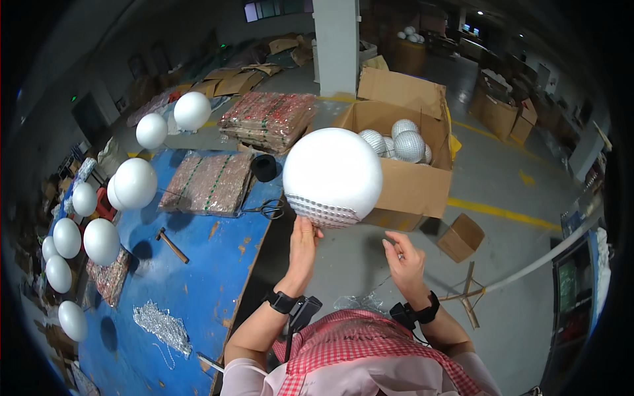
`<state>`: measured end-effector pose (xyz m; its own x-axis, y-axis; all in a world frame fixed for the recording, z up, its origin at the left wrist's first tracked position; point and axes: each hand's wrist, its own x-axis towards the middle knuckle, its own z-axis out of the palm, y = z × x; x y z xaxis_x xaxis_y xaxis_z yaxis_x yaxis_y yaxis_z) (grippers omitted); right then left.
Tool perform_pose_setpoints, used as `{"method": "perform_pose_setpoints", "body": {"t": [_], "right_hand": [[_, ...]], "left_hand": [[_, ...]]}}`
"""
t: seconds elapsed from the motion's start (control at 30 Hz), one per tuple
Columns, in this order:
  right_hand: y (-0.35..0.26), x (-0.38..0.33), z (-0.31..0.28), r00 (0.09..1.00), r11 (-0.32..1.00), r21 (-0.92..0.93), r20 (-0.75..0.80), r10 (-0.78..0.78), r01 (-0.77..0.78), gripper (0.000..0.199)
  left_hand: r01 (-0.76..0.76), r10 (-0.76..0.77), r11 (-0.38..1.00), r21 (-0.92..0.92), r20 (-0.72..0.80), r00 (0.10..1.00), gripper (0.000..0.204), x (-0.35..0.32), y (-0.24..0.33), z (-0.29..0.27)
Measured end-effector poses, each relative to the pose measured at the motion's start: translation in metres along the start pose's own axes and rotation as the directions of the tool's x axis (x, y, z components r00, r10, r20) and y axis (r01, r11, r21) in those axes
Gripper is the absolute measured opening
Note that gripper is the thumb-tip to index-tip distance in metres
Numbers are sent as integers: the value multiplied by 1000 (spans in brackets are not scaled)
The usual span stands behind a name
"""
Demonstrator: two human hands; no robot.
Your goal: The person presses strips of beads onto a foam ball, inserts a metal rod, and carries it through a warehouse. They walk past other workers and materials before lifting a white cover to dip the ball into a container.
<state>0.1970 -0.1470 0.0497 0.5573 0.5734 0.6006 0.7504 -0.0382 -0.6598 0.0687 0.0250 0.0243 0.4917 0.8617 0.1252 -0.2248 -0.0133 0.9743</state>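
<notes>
Blue scuffed surface [198, 290], at 9 o'clock: nine smooth white foam spheres [135, 183], two glittering mosaic sheets [210, 183], one pair of scissors [267, 210]. Centre: left hand [302, 247] props the large white sphere [332, 173], its underside banded with mirror tiles; right hand [404, 264], fingers pinched narrow, content indiscernible. At 1 o'clock: cardboard box [403, 178] holding three mirrored balls [408, 145]

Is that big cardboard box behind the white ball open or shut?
Open: the cardboard box has its flaps folded up and back, and mirrored balls show inside it.
</notes>
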Motion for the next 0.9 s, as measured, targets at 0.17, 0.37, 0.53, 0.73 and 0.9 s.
{"method": "perform_pose_setpoints", "body": {"t": [0.17,0.37,0.53,0.73,0.9], "right_hand": [[10,6,-10,998,996,68,2,60,-60,7],[26,-3,-24,997,994,76,33,76,-78,7],[46,-5,-43,993,988,112,-36,109,-105,6],[70,1,-87,968,979,131,-177,177,-155,11],[97,-10,-120,967,979,-26,-165,193,-200,16]], "left_hand": [[-75,75,997,9,-58,995,32,37,11,0],[-97,92,995,-39,-112,989,43,81,28,5],[-165,173,976,141,-40,984,57,84,55,59],[-142,114,984,108,233,966,65,28,25,143],[0,-110,940,341,302,947,82,-12,-44,181]]}}
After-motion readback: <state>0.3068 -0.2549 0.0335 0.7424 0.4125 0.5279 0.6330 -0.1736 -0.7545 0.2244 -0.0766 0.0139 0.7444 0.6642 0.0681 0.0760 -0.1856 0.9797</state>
